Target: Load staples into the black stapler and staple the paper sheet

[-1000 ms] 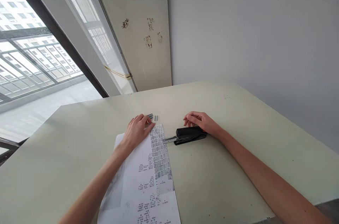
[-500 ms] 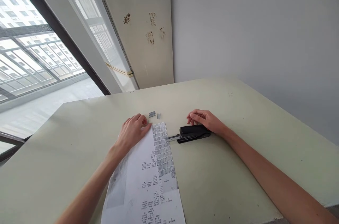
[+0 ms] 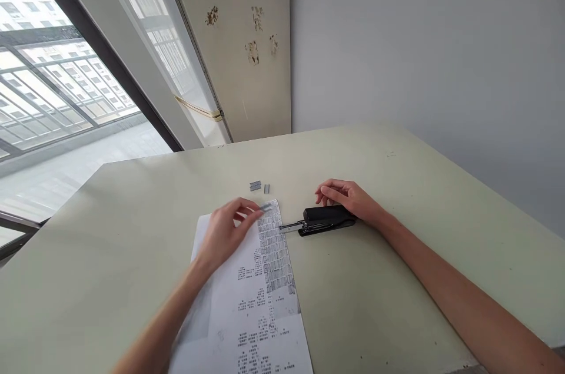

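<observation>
Altogether, a plain grey wall rises beyond the right hand, and a pale green tabletop spreads beneath both hands. Off beyond the left hand, outward from it, a dark-framed window shows a railing; straight ahead of the hands stands a cream panel with four brown, patchy marks. Under the left hand and its forearm lies a long sheet of printed paper, its inner edge, toward the right hand, filled with a dense column of small marks. The right hand is slack, fingers half curled and free of the black stapler that lies just on its near side; whether the heel of that hand presses on the stapler cannot be told. The stapler's metal rail points toward the left hand, its tip at the paper's edge. Between thumb and fingers, the left hand pinches a short strip of staples above the paper's far corner. Just beyond that hand, on the table, lie a small cluster of staple strips and, beside it, a smaller single piece.
</observation>
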Demonstrator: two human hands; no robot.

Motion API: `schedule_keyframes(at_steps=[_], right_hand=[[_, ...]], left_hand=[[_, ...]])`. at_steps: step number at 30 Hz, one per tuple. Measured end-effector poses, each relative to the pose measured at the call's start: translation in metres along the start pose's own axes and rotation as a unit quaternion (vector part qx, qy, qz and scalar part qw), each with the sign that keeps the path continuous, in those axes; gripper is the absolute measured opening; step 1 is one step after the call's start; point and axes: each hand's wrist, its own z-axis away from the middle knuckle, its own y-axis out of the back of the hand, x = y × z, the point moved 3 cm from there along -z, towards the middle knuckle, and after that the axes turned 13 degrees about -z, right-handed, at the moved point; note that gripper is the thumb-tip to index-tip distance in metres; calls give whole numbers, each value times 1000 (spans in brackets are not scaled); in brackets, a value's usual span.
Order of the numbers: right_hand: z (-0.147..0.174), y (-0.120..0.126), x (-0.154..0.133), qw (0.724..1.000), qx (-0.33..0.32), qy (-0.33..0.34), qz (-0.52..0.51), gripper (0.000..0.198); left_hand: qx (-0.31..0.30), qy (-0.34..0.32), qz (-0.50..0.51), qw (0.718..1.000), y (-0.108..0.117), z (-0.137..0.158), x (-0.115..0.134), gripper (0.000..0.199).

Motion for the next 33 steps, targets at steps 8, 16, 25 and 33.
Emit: schedule_keyframes(at_steps=[8, 16, 25, 33], right_hand=[[2, 0, 2, 1000, 5, -22, 6, 43], [3, -1, 1, 999, 10, -36, 2, 41], [3, 0, 2, 999, 9, -40, 7, 40], [4, -2, 1, 999, 14, -46, 8, 40]], left_hand=[[-69, 23, 135, 988, -13, 18, 12, 19], [49, -124, -93, 987, -6, 16, -9, 29], [-20, -154, -163, 974, 6, 14, -12, 26], [33, -139, -183, 973, -8, 15, -13, 21]])
